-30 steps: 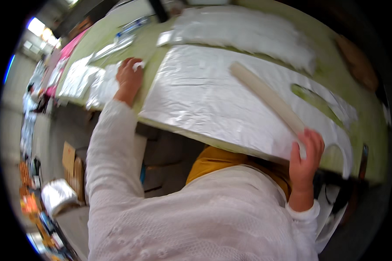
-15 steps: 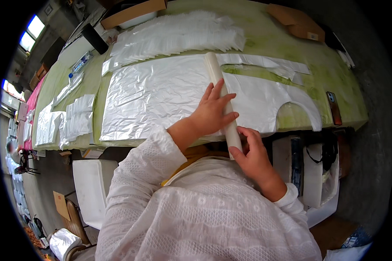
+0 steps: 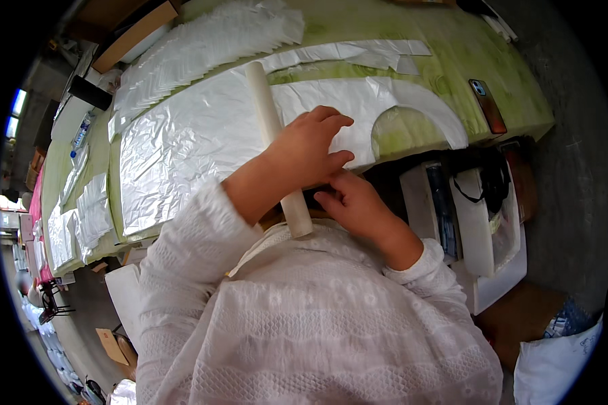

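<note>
A flat white plastic apron (image 3: 189,135) with a curved cut-out at its right end lies spread along the table. Across it rests a pale, smooth tube (image 3: 262,98), its near end past the table edge against my shirt. My left hand (image 3: 307,145) is over the middle of the tube, fingers stretched out to the right and thumb apart, gripping nothing. Just below it, right of the tube, my right hand (image 3: 361,206) has curled fingers with thumb near the index finger. Anything between them is too small or hidden to make out.
Overlapping clear plastic pieces (image 3: 203,50) lie along the far side. Folded plastic (image 3: 91,212), a water bottle (image 3: 81,131) and a black cylinder (image 3: 90,92) are at the left. A phone (image 3: 488,106) lies near the right edge, above white bins (image 3: 483,223).
My left hand has shifted off its hold on the tube toward its right side. The right hand has let go of the tube's near end. The view has turned, moving the table leftward.
</note>
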Action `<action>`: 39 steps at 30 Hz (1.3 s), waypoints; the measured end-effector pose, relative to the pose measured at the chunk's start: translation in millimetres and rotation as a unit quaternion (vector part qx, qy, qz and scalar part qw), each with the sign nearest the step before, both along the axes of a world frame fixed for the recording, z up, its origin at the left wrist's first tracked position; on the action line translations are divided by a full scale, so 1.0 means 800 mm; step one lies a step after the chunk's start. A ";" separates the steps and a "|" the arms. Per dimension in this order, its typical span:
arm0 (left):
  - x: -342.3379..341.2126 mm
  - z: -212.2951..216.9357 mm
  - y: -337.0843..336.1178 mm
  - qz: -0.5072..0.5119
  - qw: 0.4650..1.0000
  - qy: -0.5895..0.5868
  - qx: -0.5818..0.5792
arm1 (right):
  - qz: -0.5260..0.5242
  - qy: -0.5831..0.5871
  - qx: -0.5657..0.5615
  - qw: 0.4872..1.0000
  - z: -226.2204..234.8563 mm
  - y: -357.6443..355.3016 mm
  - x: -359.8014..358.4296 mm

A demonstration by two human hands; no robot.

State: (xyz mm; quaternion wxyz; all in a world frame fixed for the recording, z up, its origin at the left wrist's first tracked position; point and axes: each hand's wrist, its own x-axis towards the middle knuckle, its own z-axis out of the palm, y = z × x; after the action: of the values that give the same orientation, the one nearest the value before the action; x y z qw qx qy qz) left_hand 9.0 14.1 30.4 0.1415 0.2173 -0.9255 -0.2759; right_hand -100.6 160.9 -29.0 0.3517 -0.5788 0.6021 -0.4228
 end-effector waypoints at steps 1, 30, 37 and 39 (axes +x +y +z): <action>-0.011 -0.003 0.003 0.027 0.998 -0.055 -0.006 | -0.005 -0.004 -0.007 1.000 0.003 0.007 -0.001; -0.005 0.000 -0.070 0.228 0.813 0.275 0.460 | -0.021 0.165 -0.240 0.956 0.017 -0.100 -0.086; 0.189 0.005 -0.113 0.379 0.826 0.268 0.319 | -0.363 0.056 -0.101 0.925 -0.052 -0.096 -0.260; 0.262 -0.015 -0.121 0.441 0.819 0.212 0.300 | -0.408 -0.054 -0.105 0.905 -0.031 -0.084 -0.251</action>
State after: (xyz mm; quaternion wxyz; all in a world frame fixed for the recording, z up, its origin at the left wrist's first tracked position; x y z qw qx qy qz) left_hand 218.3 -82.7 18.4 0.3683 0.5700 -0.5495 -0.4874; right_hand -301.3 93.3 -54.1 0.1175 -0.2922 0.7181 -0.6207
